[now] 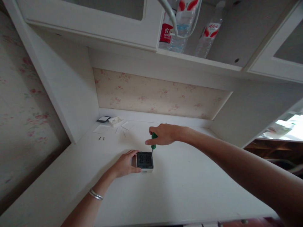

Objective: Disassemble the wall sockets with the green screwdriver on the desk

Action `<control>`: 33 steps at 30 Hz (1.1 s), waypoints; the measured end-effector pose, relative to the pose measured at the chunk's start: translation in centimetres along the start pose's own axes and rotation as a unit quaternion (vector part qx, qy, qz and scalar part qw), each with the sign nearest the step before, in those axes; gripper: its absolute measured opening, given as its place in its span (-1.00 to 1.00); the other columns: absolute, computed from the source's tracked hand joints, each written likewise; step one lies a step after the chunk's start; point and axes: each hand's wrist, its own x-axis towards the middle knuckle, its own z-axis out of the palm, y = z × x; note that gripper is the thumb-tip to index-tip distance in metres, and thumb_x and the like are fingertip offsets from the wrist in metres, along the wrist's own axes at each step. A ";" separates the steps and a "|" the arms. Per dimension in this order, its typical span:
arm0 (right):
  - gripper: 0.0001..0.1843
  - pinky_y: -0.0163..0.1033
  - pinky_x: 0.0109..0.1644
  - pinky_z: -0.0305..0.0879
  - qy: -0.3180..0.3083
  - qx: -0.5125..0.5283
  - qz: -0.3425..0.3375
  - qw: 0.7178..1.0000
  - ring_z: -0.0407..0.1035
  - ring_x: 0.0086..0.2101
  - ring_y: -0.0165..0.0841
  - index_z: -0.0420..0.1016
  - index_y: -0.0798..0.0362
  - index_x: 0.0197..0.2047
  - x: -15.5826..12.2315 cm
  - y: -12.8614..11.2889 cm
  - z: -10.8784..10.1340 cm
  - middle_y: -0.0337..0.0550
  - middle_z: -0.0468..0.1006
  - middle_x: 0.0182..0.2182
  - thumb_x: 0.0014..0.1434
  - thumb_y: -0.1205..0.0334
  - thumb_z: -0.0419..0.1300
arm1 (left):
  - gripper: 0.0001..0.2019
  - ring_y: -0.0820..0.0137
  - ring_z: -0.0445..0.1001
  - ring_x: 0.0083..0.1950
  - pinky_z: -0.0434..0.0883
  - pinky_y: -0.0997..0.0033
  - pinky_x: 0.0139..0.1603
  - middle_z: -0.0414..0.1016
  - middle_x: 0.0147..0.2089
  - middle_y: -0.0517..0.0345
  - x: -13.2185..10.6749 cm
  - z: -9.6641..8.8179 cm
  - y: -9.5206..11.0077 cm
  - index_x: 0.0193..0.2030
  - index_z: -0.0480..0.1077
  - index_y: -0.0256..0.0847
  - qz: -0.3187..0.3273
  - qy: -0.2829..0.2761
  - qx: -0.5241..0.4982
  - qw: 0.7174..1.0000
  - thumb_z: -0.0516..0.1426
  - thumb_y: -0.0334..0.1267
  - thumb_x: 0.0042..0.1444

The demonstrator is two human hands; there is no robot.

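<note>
On the white desktop (180, 186) lies a small square box (145, 160) with a dark face turned up and white sides. My left hand (124, 164) grips it from the left, thumb at the near side and fingers at the far side. My right hand (165, 134) is closed around the green handle of a screwdriver (153, 142). The screwdriver points down, its shaft reaching the right edge of the dark face. Whether the tip sits in a screw is too small to make out.
At the back left lie a dark square plate (103, 119), a white frame-like part (115, 121), thin flat white pieces (101, 129) and two small screw-like pieces (101, 138). Overhead, a cabinet shelf (199, 59) holds plastic bottles (209, 31). A side panel (63, 75) bounds the left.
</note>
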 end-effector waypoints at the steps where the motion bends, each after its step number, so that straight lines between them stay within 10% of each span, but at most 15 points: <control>1: -0.43 -0.19 -0.35 0.20 0.005 -0.010 0.036 0.999 0.42 -0.33 -0.16 0.46 0.08 -0.12 0.1 -0.1 0.0 0.10 0.55 -0.29 0.14 -0.23 -0.03 | -0.20 0.12 0.33 0.15 0.28 0.22 0.16 0.35 0.16 0.01 0.0 0.0 0.0 0.17 0.27 -0.12 -0.001 0.000 -0.002 1.000 0.35 -0.03 -0.28; 8: -0.60 -0.24 -0.30 0.20 -0.009 -0.008 -0.075 0.997 0.42 -0.26 -0.22 0.40 0.00 -0.03 0.3 0.6 0.0 -0.02 0.55 -0.21 0.08 0.02 0.15 | -0.19 0.14 0.31 0.17 0.26 0.22 0.20 0.31 0.19 0.01 -0.1 0.2 -0.2 0.19 0.24 -0.12 -0.011 -0.006 0.002 1.000 0.34 -0.03 -0.26; 13: -0.47 -0.17 -0.33 0.22 0.013 -0.029 0.047 0.998 0.43 -0.33 -0.15 0.45 0.08 -0.11 0.5 0.2 0.1 0.09 0.55 -0.32 0.15 -0.18 -0.02 | -0.19 0.15 0.31 0.17 0.25 0.24 0.19 0.31 0.18 0.01 -0.1 0.2 -0.2 0.19 0.23 -0.14 -0.003 -0.001 0.010 1.000 0.34 -0.01 -0.25; 18: -0.67 -0.24 -0.29 0.21 0.009 -0.014 -0.098 0.995 0.41 -0.26 -0.22 0.42 0.05 -0.09 0.8 0.3 0.0 0.03 0.54 -0.21 0.09 0.11 0.13 | -0.22 0.13 0.32 0.15 0.26 0.22 0.17 0.34 0.16 0.01 -0.1 0.0 0.1 0.18 0.26 -0.11 0.006 -0.004 0.008 1.000 0.34 -0.04 -0.25; 24: -0.59 -0.23 -0.29 0.21 0.034 -0.003 -0.040 0.999 0.42 -0.30 -0.22 0.45 0.09 -0.13 1.0 0.3 0.4 0.03 0.55 -0.29 0.20 -0.02 -0.01 | -0.21 0.13 0.33 0.15 0.28 0.23 0.17 0.34 0.17 0.01 -0.2 0.0 0.4 0.19 0.25 -0.12 -0.002 0.002 0.005 1.000 0.34 -0.04 -0.26; 28: -0.74 -0.27 -0.20 0.22 0.026 0.004 -0.136 0.990 0.39 -0.19 -0.25 0.46 0.08 -0.14 1.1 0.4 0.5 0.02 0.50 -0.14 0.10 0.23 0.10 | -0.20 0.13 0.33 0.15 0.27 0.25 0.17 0.34 0.17 0.01 -0.2 0.0 0.1 0.19 0.24 -0.11 0.004 0.001 0.012 1.000 0.34 -0.02 -0.26; 33: -0.51 -0.17 -0.22 0.25 0.040 0.006 -0.040 0.998 0.40 -0.21 -0.14 0.39 0.11 -0.01 1.2 0.3 0.8 0.09 0.51 -0.16 0.16 -0.07 0.04 | -0.19 0.13 0.32 0.16 0.26 0.25 0.18 0.33 0.18 0.02 -0.2 0.1 -0.2 0.20 0.23 -0.11 0.008 0.004 0.012 1.000 0.34 -0.01 -0.25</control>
